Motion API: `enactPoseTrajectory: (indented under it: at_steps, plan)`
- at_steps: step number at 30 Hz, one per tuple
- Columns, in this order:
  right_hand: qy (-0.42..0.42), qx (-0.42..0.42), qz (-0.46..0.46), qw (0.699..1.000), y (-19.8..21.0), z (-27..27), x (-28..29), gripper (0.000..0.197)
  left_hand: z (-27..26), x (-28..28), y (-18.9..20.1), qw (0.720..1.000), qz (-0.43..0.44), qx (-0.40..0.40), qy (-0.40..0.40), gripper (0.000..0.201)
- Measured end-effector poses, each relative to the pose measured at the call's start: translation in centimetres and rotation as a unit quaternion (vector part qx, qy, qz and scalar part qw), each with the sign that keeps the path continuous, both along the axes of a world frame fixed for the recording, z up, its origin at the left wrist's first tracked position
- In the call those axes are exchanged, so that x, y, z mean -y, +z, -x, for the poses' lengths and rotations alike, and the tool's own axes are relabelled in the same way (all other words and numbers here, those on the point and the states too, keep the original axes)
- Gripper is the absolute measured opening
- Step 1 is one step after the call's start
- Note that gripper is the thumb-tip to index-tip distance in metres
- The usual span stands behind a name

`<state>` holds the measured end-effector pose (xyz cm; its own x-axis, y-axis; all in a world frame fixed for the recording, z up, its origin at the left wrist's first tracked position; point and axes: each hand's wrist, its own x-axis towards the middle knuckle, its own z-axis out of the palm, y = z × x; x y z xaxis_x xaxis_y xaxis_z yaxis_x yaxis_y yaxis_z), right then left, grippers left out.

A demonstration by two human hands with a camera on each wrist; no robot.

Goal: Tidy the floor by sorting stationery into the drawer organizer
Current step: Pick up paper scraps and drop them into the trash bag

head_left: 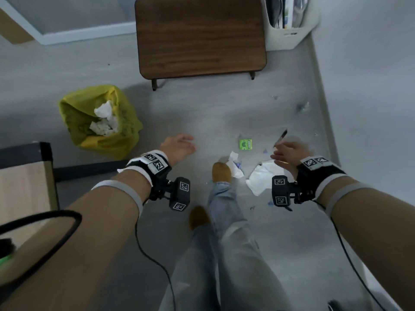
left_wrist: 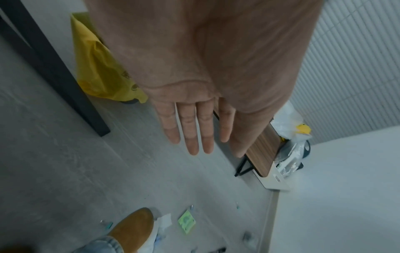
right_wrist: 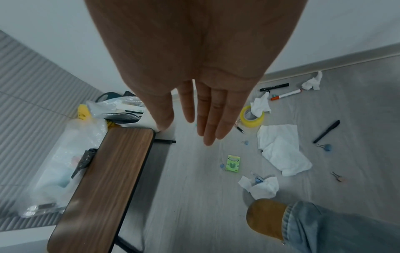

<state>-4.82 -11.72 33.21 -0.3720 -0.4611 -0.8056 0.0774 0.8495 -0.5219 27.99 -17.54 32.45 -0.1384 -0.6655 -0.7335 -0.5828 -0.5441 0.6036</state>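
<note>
Stationery lies scattered on the grey floor. A green sticky-note pad (head_left: 245, 145) (right_wrist: 232, 163) (left_wrist: 186, 221) sits ahead of my feet. A black pen (head_left: 281, 137) (right_wrist: 327, 131), a black marker (right_wrist: 275, 87), an orange-capped marker (right_wrist: 286, 94), a yellow tape roll (right_wrist: 252, 116) and several binder clips (right_wrist: 324, 147) lie around it. My left hand (head_left: 179, 146) (left_wrist: 195, 130) hovers flat and empty. My right hand (head_left: 289, 153) (right_wrist: 202, 116) hovers above the pen with straight fingers, holding nothing. No drawer organizer is visible.
A low wooden table (head_left: 199, 34) stands ahead, a white basket (head_left: 289, 25) of bags beside it. A yellow-lined bin (head_left: 98, 117) with tissues is at left. Crumpled tissues (head_left: 262, 178) (right_wrist: 281, 150) litter the floor near my tan shoes (head_left: 221, 171). A cabinet edge (head_left: 27, 176) is at left.
</note>
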Motion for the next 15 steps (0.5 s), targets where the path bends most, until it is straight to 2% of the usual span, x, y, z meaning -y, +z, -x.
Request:
enactPoseTrajectory:
  at_steps: [4, 6, 9, 11, 13, 15]
  plan:
    - [0.052, 0.011, -0.029, 0.998, 0.5, -1.7, -5.0, 0.011, 1.9, -5.2, -1.9, 1.0, -0.017, 0.0, -0.013, 0.02]
    - [0.12, -0.014, -0.067, 0.99, -0.6, -1.7, -7.6, 0.009, 3.3, -7.8, -3.5, 0.999, -0.032, 0.017, -0.016, 0.019]
    - [0.251, -0.051, -0.102, 0.961, -3.1, -0.6, -11.1, 0.017, 5.4, -10.8, -5.8, 0.998, -0.049, 0.034, -0.003, 0.018]
    - [0.328, -0.099, -0.135, 0.93, -5.4, 1.1, -13.5, 0.02, 7.1, -12.6, -7.7, 0.997, -0.063, 0.038, -0.007, 0.018]
    - [0.371, -0.136, -0.155, 0.906, -7.5, 2.8, -15.4, 0.021, 8.7, -13.9, -9.7, 0.996, -0.064, 0.065, -0.023, 0.019]
    - [0.385, -0.139, -0.154, 0.899, -9.4, 4.1, -16.8, 0.022, 10.0, -14.9, -11.3, 0.994, -0.056, 0.089, -0.034, 0.018]
